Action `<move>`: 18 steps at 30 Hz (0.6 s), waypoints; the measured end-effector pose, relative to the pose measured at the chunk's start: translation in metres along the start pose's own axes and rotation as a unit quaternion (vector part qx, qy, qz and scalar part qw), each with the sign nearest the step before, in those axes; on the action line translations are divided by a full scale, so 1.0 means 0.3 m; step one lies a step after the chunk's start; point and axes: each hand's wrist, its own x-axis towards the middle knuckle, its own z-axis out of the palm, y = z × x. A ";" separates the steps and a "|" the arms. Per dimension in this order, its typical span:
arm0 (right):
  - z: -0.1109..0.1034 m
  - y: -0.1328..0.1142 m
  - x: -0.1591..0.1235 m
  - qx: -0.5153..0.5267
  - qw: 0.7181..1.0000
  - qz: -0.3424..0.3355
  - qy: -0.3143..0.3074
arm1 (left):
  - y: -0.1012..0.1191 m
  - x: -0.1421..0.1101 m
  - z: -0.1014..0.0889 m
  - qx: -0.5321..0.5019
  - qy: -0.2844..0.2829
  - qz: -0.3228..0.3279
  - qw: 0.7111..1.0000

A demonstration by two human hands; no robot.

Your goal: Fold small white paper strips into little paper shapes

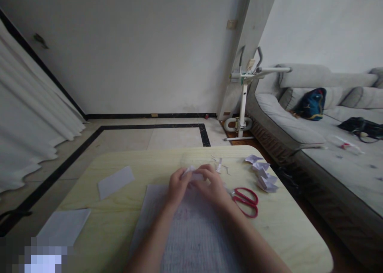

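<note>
Over the middle of the wooden table (284,229), a small folded piece of white paper (196,177) is held between both hands. My left hand (178,185) pinches its left side with closed fingers. On the other side my right hand (212,186) is closed around the paper's right part, and the fingers hide some of it. Beneath my wrists lies a large written-on sheet (191,233). Red-handled scissors (245,201) rest just right of my right hand, their blades partly covered by it. Thin paper scraps (219,165) are scattered beyond my right fingers.
Several folded paper pieces (265,175) sit in a row near the table's right edge. To the left lie a blank white paper (116,182) and another white sheet (64,227). A grey sofa (299,125) and a white exercise machine (243,101) stand beyond the table.
</note>
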 end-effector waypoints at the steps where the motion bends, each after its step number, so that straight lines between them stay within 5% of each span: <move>1: -0.001 0.001 0.000 -0.001 1.000 -0.001 0.002 | 0.002 -0.001 0.002 -0.006 -0.003 -0.002 1.000; 10: 0.008 0.026 0.003 -0.004 1.000 0.006 0.029 | 0.000 -0.007 0.005 -0.009 -0.020 0.020 1.000; 18: 0.002 0.018 0.011 0.001 0.997 0.042 0.063 | 0.026 -0.024 0.006 0.014 -0.109 0.021 0.994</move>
